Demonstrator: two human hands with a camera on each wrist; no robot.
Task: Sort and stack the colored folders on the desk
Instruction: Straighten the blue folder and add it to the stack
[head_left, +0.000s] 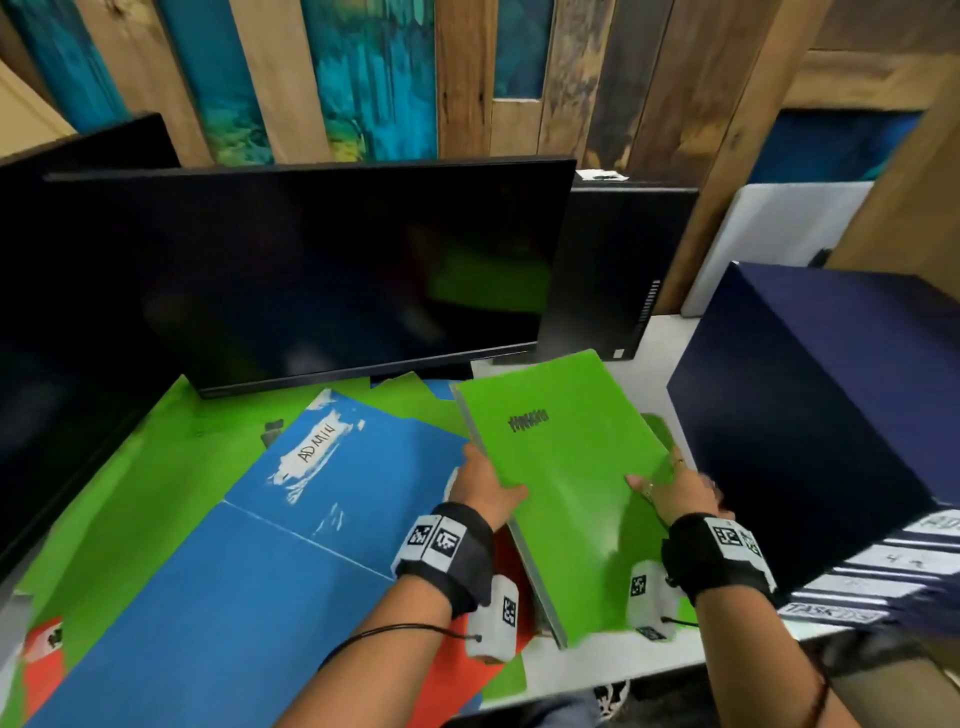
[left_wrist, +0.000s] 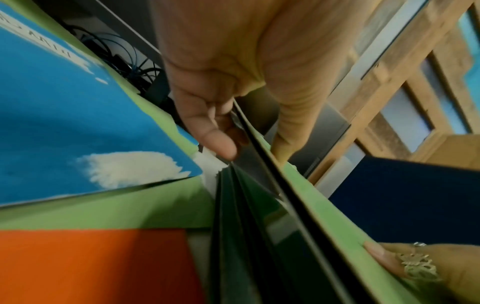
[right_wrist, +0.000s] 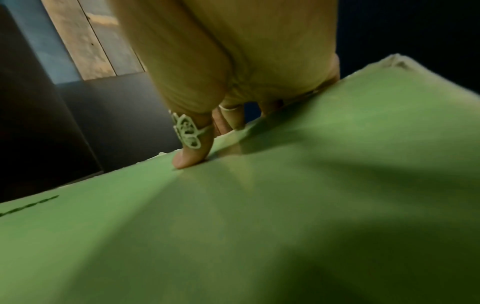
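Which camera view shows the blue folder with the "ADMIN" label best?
The head view: the blue folder lies open and flat there, its white label readable. The left wrist view shows only a slanted part of it with the label cut off. The right wrist view does not show it.

— What does the person wear on the arms?

— Both forearms are bare. Each wrist carries a wide black strap (head_left: 457, 558) set with white squares printed with black block-pattern markers; the other strap (head_left: 717, 558) sits at lower right of the head view.

— Anything under the straps?

— A white boxy camera unit (head_left: 493, 618) hangs below the left wrist, marker on its side, with a thin black cable running back along the forearm. A matching white unit (head_left: 649, 597) sits by the right wrist.

— Jewellery?

— On the right hand (right_wrist: 233, 61), an ornate pale filigree ring (right_wrist: 185, 128) on the thumb and a plain band (right_wrist: 230, 108) on another finger.
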